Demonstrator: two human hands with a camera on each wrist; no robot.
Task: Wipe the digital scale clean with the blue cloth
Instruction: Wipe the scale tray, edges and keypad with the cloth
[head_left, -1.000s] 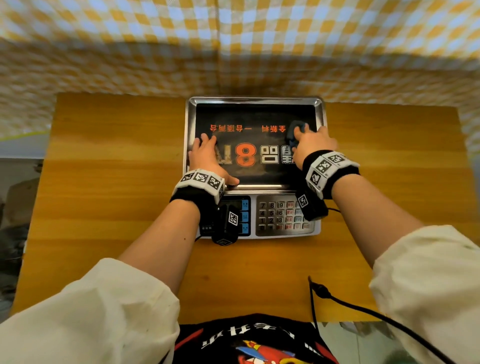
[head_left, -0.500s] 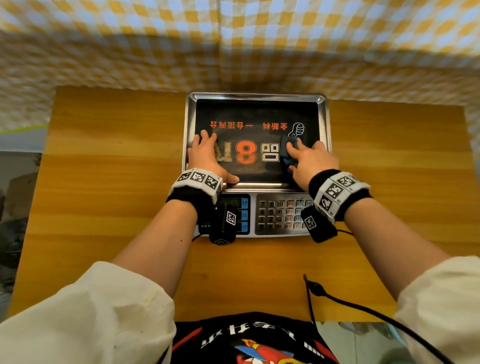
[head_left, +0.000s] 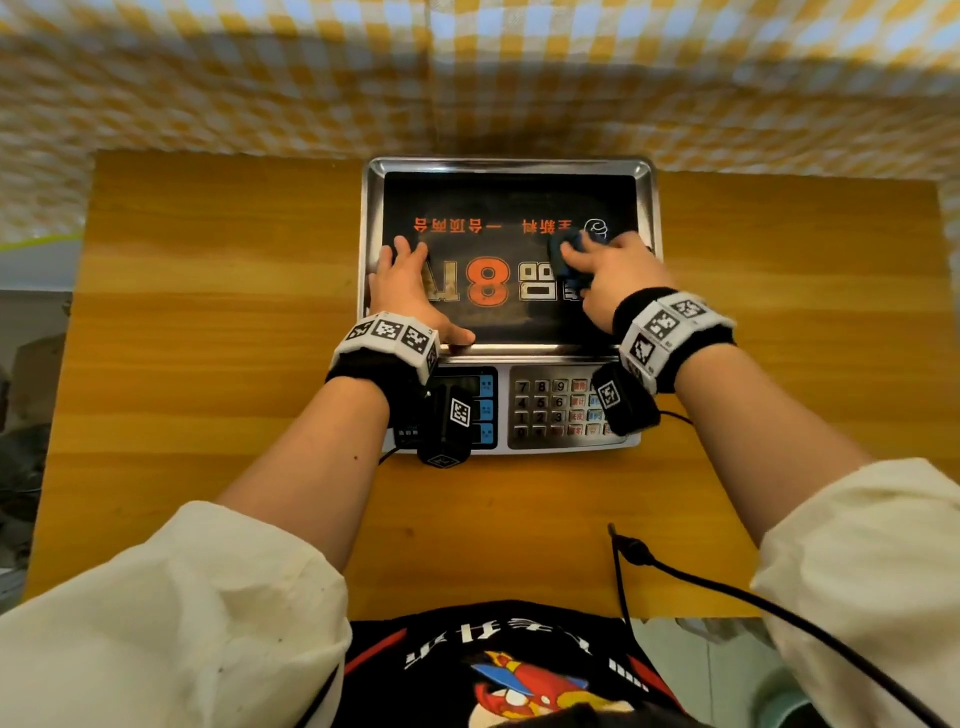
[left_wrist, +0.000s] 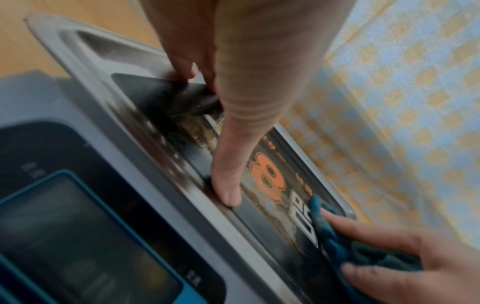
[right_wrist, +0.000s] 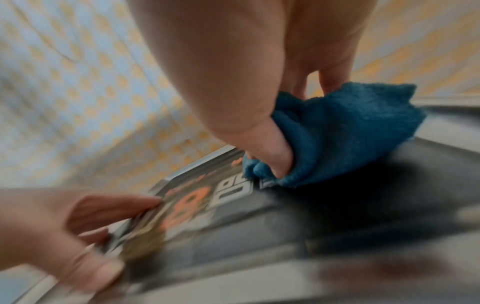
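The digital scale (head_left: 509, 165) stands at the table's far middle, a steel tray with a black printed sheet and a keypad in front. My left hand (head_left: 404, 280) lies flat on the tray's left part, fingers straight, and its thumb (left_wrist: 226, 193) lies along the front rim. My right hand (head_left: 605, 270) grips the bunched blue cloth (head_left: 563, 262) and presses it on the sheet's right part, beside the white characters. In the right wrist view the thumb is tucked into the cloth (right_wrist: 350, 127). Brownish smears show on the sheet near the orange 8 (head_left: 488, 283).
The wooden table (head_left: 208, 312) has bare room on both sides of the scale. A yellow checked curtain (head_left: 467, 78) hangs right behind it. A black cable (head_left: 727, 587) runs across the table's near right edge. The keypad (head_left: 558, 410) lies under my wrists.
My right hand dragged the blue cloth from the far right of the sheet toward me and slightly left. The left hand stayed flat in place.
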